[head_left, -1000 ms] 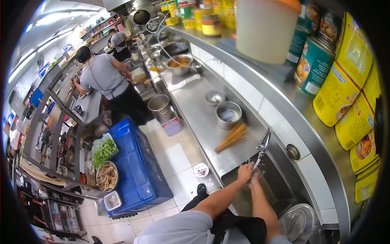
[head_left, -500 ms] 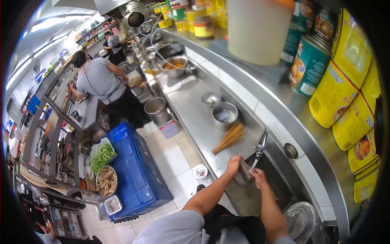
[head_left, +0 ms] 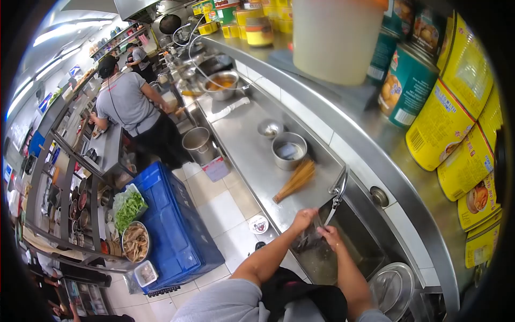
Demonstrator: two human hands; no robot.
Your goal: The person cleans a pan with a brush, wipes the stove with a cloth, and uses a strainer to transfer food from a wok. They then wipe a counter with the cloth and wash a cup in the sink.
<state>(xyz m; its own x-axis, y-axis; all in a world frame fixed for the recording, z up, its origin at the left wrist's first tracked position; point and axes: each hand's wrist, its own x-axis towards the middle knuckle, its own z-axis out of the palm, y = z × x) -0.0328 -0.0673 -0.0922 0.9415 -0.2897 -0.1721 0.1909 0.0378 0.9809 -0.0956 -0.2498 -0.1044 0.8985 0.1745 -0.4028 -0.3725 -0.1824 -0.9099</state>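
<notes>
Over the sink, my left hand and my right hand are closed on a greyish, see-through thing, possibly a plastic bag. Motion blurs it, so its exact kind does not show. The tap arches above, and its spout ends close to both hands. A bundled bamboo brush lies on the steel counter just beyond my left hand. Behind the brush stand a metal pot with something pale inside and a smaller metal bowl.
On my right is a round metal lid. A shelf with yellow cans runs above the sink. On the left, a blue bin carries leafy greens and a bowl of brown pieces. A co-worker stands farther off.
The view has shifted slightly. Both hands still hold the greyish thing, which has changed from a longer, hanging shape to a blurred, crumpled-looking one.
</notes>
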